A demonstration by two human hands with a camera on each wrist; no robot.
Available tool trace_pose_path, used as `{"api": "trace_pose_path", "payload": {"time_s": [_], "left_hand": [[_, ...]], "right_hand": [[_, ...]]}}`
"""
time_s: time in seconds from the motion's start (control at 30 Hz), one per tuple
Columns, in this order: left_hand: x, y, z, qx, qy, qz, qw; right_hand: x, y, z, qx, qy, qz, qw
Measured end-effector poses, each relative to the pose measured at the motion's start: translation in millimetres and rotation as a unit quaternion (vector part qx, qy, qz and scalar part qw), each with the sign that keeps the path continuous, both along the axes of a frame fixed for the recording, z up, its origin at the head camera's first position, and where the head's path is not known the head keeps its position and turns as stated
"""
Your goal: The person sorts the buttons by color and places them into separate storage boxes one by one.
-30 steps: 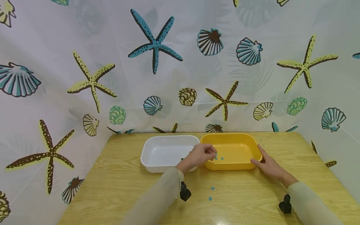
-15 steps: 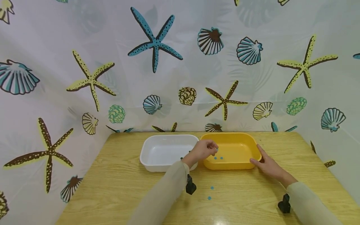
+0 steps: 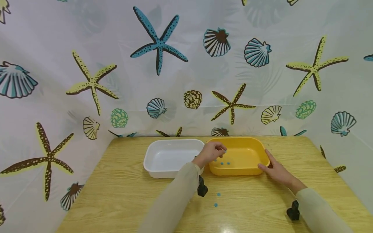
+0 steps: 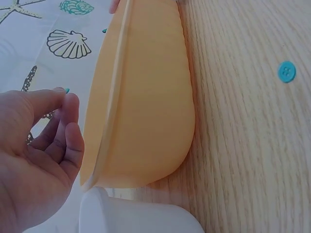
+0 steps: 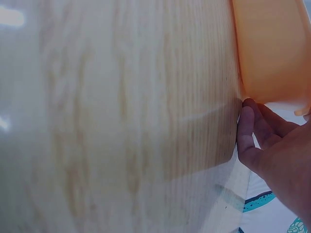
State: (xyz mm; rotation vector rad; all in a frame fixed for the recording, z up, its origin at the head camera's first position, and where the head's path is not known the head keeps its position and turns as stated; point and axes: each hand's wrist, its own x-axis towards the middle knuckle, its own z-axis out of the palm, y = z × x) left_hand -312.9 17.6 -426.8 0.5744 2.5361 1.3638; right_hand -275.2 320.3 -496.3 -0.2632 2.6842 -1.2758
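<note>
My left hand (image 3: 210, 152) pinches a small blue button (image 4: 67, 91) between thumb and fingertip, over the left part of a yellow plastic tub (image 3: 237, 171). Inside that tub, below the hand, lie a few blue buttons (image 3: 228, 163). At the tub's right end my right hand (image 3: 279, 172) holds it, thumb at the front rim and fingers along the end. Two more blue buttons lie on the table in front; the left wrist view shows one button (image 4: 286, 72) with holes through it.
A white tub (image 3: 163, 174) stands close against the left side of the yellow one, partly hidden by the left arm. Both are on a wood-grain table (image 3: 122, 194). Behind and on both sides hangs a white cloth (image 3: 180, 71) printed with shells and starfish.
My left hand has moved slightly up and right over the yellow tub, with the button still pinched. A button near the tub's left side now shows. The right hand stays in place.
</note>
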Motion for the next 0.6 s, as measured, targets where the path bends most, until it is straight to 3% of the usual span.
{"api": "trace_pose_path", "payload": {"time_s": [0.2,0.6], "left_hand": [[-2.2,0.7,-3.5,0.007,0.003,0.026,0.9996],[-9.2,5.9,-12.6,0.022,-0.002,0.044,0.9988]], "right_hand": [[1.3,0,1.1,0.000,0.005,0.001,1.0000],[0.8,0,0.6,0.007,-0.002,-0.004,1.0000]]}}
